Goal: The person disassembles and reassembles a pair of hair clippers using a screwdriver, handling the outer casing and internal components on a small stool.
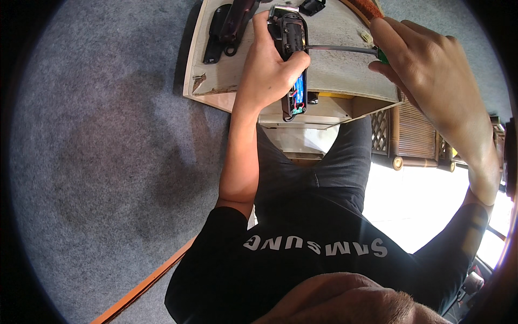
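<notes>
My left hand is wrapped round a black hair clipper above the table, its metal blade at the far end. The clipper's casing is open, baring a blue battery, thin red wires and a bit of green circuit board near its lower end. Closed on a screwdriver, my right hand hides most of the green handle. The metal shaft runs leftward, and its tip meets the clipper's right side, just above my left thumb. Whether it presses into a gap or a screw, I cannot tell.
The worn wooden table carries a long black cover piece, a dark glossy casing, a small black part and a pale little piece. An orange-red curved object lies far right. Bamboo furniture stands right of my legs.
</notes>
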The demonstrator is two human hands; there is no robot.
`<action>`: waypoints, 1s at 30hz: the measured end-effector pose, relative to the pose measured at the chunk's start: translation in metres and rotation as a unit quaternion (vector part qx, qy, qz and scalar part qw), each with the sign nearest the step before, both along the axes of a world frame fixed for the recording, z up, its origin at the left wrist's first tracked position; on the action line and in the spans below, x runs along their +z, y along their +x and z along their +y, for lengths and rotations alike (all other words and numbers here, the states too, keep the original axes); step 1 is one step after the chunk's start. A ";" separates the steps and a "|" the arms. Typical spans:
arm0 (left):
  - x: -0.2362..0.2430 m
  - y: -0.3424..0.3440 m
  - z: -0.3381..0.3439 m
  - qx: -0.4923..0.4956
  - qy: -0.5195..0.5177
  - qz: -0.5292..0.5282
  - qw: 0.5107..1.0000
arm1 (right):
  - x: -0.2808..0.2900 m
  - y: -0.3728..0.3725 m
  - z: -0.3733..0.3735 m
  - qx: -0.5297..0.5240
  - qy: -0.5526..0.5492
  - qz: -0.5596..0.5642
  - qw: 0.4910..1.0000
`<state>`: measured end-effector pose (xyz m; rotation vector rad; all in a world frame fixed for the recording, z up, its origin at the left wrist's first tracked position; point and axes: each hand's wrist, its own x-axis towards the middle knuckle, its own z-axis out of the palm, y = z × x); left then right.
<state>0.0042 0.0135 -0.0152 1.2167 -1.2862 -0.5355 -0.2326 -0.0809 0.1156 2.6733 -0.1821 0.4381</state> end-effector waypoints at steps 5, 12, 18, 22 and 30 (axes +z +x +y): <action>0.002 0.001 0.002 0.005 -0.005 -0.009 1.000 | 0.001 -0.005 0.000 -0.010 0.012 0.036 0.999; -0.001 0.001 -0.001 0.004 0.000 -0.008 1.000 | -0.010 -0.005 0.010 -0.060 0.026 0.026 0.998; 0.003 0.000 0.001 0.005 0.012 -0.006 1.000 | -0.009 -0.004 0.004 -0.012 -0.006 0.024 1.000; -0.001 0.002 -0.001 0.006 0.005 -0.014 1.000 | -0.008 -0.004 0.004 0.008 -0.013 0.003 1.000; 0.000 0.003 0.003 0.014 0.011 0.027 0.999 | -0.013 -0.016 -0.016 -0.029 0.252 0.037 0.966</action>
